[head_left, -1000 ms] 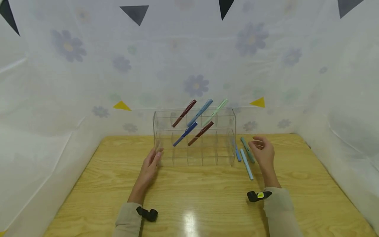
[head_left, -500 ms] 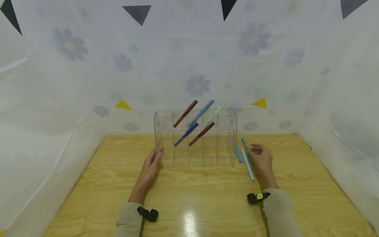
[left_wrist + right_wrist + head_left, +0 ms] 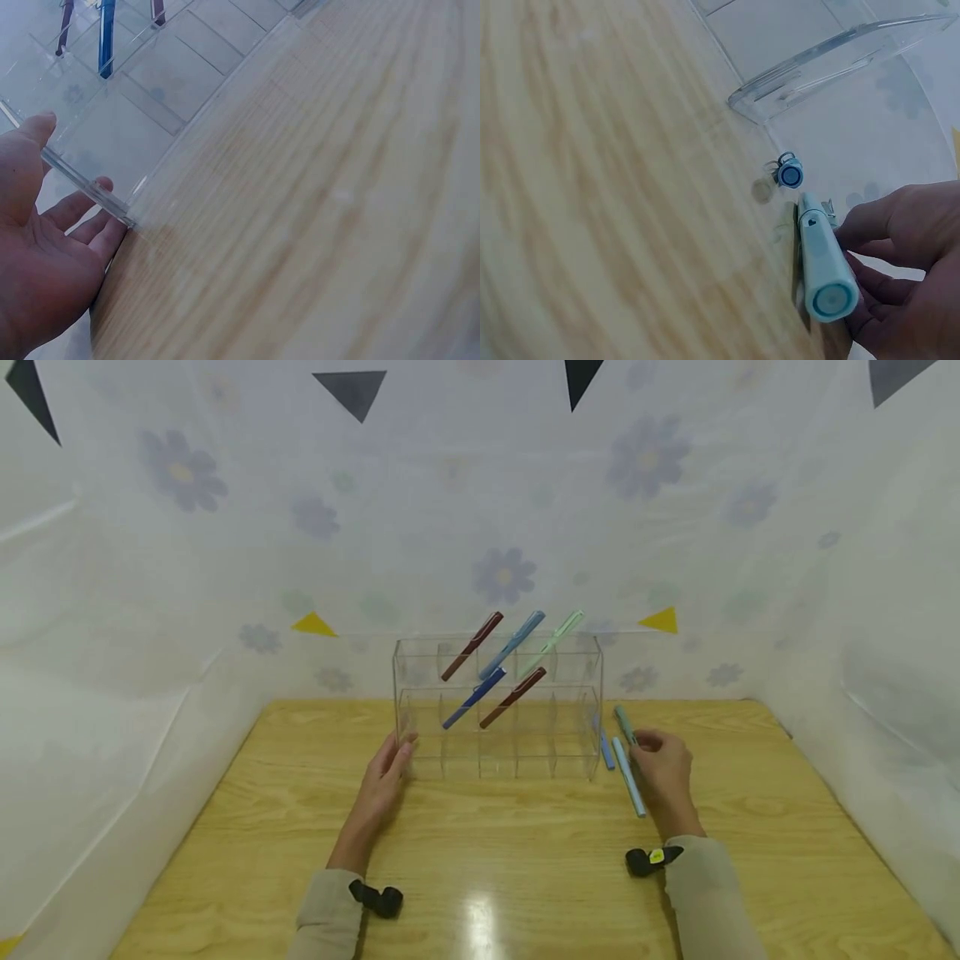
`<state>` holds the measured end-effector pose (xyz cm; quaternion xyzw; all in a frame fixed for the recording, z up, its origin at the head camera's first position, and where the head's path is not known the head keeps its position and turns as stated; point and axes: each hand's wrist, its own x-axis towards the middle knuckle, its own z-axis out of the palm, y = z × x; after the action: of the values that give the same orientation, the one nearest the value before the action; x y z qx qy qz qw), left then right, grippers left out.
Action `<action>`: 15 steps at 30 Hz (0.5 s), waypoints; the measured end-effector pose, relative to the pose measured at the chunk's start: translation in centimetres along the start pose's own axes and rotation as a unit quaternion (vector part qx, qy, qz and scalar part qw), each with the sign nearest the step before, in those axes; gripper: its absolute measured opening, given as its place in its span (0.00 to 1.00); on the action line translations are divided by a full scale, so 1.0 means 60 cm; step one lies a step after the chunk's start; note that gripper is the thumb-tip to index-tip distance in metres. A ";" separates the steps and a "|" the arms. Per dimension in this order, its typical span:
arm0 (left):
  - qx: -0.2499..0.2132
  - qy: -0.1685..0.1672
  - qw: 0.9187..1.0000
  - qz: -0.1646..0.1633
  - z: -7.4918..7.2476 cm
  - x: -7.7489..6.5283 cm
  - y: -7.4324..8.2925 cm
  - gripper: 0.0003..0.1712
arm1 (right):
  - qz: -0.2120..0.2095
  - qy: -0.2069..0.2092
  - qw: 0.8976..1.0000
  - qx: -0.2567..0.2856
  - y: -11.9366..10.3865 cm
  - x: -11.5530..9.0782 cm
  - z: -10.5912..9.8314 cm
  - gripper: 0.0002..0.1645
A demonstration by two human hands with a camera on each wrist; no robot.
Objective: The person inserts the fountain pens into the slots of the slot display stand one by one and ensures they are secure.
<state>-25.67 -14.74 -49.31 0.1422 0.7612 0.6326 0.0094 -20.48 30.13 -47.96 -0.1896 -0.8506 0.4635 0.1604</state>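
A clear acrylic tiered stand stands on the table, with several pens leaning in its upper two tiers. My left hand holds the stand's left side, thumb in front and fingers around the edge in the left wrist view. Right of the stand, my right hand pinches a dark green pen; the fingers cover its lower part. Close beside it lies a light blue pen, which partly hides the green one in the right wrist view. A blue pen lies nearest the stand.
In the top tier lean a dark red pen, a blue-grey pen and a pale green pen. The tier below bears a dark blue pen and another dark red pen. Flower-patterned cloth hangs behind the wooden table.
My right hand has come down and slightly left onto the dark green pen, and its fingers have closed there. The left hand stays at the stand's side.
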 end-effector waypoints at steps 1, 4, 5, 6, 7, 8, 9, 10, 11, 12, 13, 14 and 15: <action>0.001 0.001 1.000 -0.003 0.000 -0.001 -0.001 0.32 | 0.003 -0.001 1.000 0.005 0.001 -0.001 -0.001 0.20; 0.001 -0.001 1.000 -0.006 0.000 -0.003 -0.002 0.32 | 0.012 -0.007 1.000 0.018 0.001 -0.001 -0.006 0.23; 0.000 -0.001 1.000 -0.007 0.000 -0.003 -0.002 0.32 | 0.012 -0.008 1.000 0.024 0.000 0.000 -0.008 0.25; 0.000 -0.001 1.000 -0.007 0.001 -0.003 -0.001 0.33 | 0.013 -0.010 0.999 0.032 0.000 0.002 -0.011 0.25; 0.001 -0.001 1.000 -0.008 0.001 -0.003 -0.002 0.33 | 0.015 -0.013 0.999 0.043 -0.002 0.003 -0.014 0.26; 0.001 -0.002 1.000 -0.007 0.001 -0.002 -0.002 0.33 | 0.014 -0.015 0.999 0.050 -0.004 0.005 -0.018 0.27; 0.002 -0.001 1.000 -0.006 0.001 -0.002 -0.003 0.33 | 0.012 -0.017 0.998 0.064 -0.006 0.006 -0.022 0.28; 0.003 0.000 1.000 -0.005 0.001 -0.001 -0.004 0.33 | 0.010 -0.020 0.996 0.081 -0.009 0.008 -0.025 0.29; 0.004 0.001 1.000 -0.005 0.001 -0.001 -0.004 0.33 | 0.006 -0.022 0.995 0.094 -0.011 0.010 -0.029 0.30; 0.004 0.001 1.000 -0.003 0.000 0.000 -0.004 0.33 | 0.004 -0.027 0.994 0.110 -0.015 0.011 -0.033 0.31; 0.004 0.001 1.000 -0.002 0.000 0.001 -0.004 0.33 | 0.001 -0.031 0.991 0.128 -0.019 0.012 -0.036 0.33; 0.003 0.001 1.000 0.001 0.000 0.001 -0.004 0.33 | -0.005 -0.034 0.989 0.144 -0.022 0.012 -0.039 0.34; 0.002 0.002 1.000 0.003 0.000 0.001 -0.004 0.32 | -0.011 -0.039 0.986 0.161 -0.026 0.012 -0.042 0.36</action>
<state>-25.80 -14.73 -49.54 0.1430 0.7623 0.6312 0.0056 -20.26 31.53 -45.23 -0.1335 -0.7728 0.5993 0.1603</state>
